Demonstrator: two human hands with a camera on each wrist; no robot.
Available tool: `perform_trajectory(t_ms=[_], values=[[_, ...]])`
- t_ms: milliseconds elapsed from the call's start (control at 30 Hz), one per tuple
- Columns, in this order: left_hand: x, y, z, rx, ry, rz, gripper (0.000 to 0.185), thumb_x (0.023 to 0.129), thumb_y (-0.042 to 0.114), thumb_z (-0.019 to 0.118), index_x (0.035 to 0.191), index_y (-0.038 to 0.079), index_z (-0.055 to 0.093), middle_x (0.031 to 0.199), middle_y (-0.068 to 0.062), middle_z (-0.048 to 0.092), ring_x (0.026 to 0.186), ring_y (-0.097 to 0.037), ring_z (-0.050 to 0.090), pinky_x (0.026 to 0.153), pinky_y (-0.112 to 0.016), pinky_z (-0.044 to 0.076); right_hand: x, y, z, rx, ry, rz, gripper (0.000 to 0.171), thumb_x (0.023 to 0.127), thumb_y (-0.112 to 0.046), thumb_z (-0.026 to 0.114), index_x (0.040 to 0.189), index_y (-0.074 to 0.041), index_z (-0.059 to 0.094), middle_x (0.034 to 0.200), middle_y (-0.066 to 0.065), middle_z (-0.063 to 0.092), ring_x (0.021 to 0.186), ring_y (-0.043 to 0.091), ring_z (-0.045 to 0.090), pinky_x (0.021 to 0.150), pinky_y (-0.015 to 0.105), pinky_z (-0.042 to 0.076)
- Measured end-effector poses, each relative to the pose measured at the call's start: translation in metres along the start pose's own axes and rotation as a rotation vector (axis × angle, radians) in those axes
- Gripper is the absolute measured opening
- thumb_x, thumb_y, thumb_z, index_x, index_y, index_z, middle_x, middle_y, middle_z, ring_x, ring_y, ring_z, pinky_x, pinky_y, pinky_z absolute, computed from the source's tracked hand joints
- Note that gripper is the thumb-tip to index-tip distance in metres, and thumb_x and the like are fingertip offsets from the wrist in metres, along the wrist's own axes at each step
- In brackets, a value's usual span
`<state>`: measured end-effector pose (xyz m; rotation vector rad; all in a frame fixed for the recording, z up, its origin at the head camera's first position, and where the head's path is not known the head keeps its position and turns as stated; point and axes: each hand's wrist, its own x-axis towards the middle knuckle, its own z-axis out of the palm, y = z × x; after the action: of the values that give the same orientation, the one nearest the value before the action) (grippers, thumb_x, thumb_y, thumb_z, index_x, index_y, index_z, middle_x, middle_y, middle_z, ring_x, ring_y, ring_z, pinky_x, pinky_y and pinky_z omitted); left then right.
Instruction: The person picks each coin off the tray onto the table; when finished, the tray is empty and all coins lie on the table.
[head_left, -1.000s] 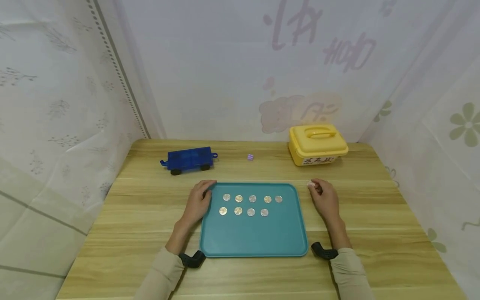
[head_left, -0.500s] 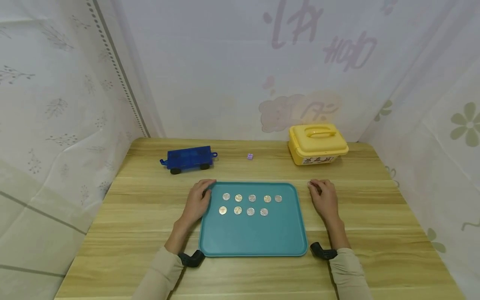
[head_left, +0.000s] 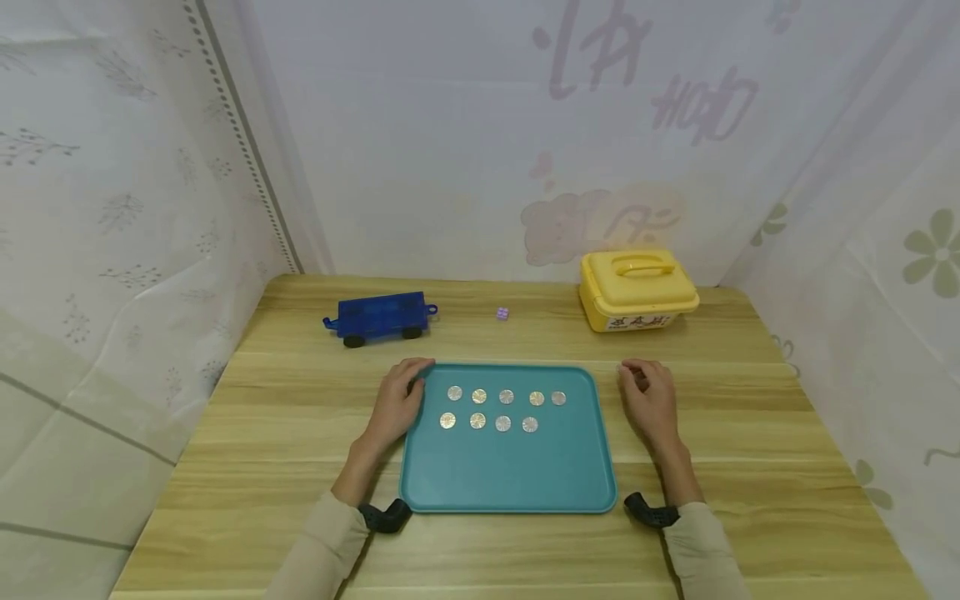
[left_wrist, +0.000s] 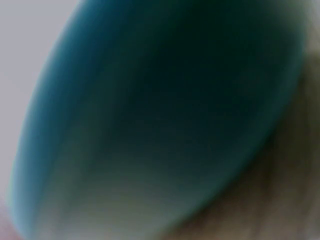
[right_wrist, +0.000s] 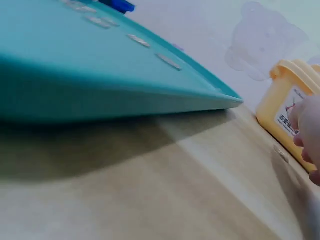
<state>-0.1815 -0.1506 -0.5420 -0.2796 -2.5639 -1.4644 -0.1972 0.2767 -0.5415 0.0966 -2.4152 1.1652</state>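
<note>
i see my left hand lying flat with loose fingers on the far left corner of the teal tray, and my right hand, fingers bent over a small coin, rests on the table by the tray's far right corner.

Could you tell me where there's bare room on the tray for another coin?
The tray's near half, below the two coin rows, is bare. The far half is crowded, save a gap ending the second row, under the last coin.
</note>
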Motion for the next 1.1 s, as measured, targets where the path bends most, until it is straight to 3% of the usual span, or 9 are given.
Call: perform_trajectory(t_ms=[167,333,467,600,800,1100], values=[[0.001,0.0,0.001,-0.003,0.0,-0.006,0.037,0.097,-0.002,0.053,0.132,0.004,0.063,0.132,-0.013,0.062,0.124,-0.033,0.055,0.103,-0.051,0.044,-0.005,-0.019,-0.001,0.031,-0.077,-0.068,0.012,0.093,-0.007,0.068,0.101,0.0,0.073,0.097,0.013,0.07,0.091,0.017,0.053,0.078,0.02,0.041],[0.001,-0.001,0.001,0.006,0.0,-0.002,0.037,0.098,-0.002,0.053,0.132,0.005,0.063,0.133,-0.013,0.062,0.124,-0.033,0.055,0.104,-0.05,0.044,-0.015,-0.038,0.006,0.029,-0.173,-0.168,0.016,0.088,-0.003,0.073,0.103,0.002,0.072,0.098,0.014,0.072,0.096,0.027,0.059,0.093,0.038,0.043],[0.002,-0.002,0.001,0.011,0.001,-0.003,0.037,0.098,-0.002,0.053,0.132,0.005,0.063,0.132,-0.013,0.062,0.124,-0.033,0.055,0.104,-0.05,0.044,-0.025,-0.052,0.018,-0.087,-0.249,-0.206,0.023,0.087,-0.011,0.076,0.107,-0.002,0.072,0.101,0.012,0.072,0.1,0.03,0.06,0.094,0.051,0.044],[0.001,-0.002,0.002,0.017,0.002,-0.003,0.036,0.098,-0.002,0.053,0.132,0.005,0.064,0.132,-0.013,0.062,0.123,-0.033,0.055,0.104,-0.05,0.043,-0.034,-0.065,0.03,-0.242,-0.3,-0.214,0.025,0.088,-0.025,0.075,0.108,-0.01,0.073,0.105,0.008,0.072,0.102,0.03,0.057,0.092,0.051,0.042],[0.0,-0.001,0.002,0.026,0.004,0.007,0.036,0.097,-0.002,0.053,0.131,0.004,0.064,0.131,-0.014,0.063,0.122,-0.034,0.056,0.102,-0.05,0.044,-0.042,-0.073,0.046,-0.367,-0.266,-0.204,0.02,0.09,-0.026,0.074,0.105,-0.013,0.075,0.102,0.006,0.07,0.097,0.029,0.056,0.09,0.049,0.036],[0.0,0.0,0.001,0.022,0.006,-0.009,0.036,0.098,-0.002,0.053,0.132,0.005,0.064,0.132,-0.012,0.062,0.124,-0.032,0.055,0.103,-0.049,0.044,-0.042,-0.074,0.054,-0.35,-0.247,-0.162,0.017,0.089,-0.017,0.072,0.102,-0.008,0.072,0.1,0.009,0.065,0.095,0.03,0.053,0.091,0.048,0.035]])
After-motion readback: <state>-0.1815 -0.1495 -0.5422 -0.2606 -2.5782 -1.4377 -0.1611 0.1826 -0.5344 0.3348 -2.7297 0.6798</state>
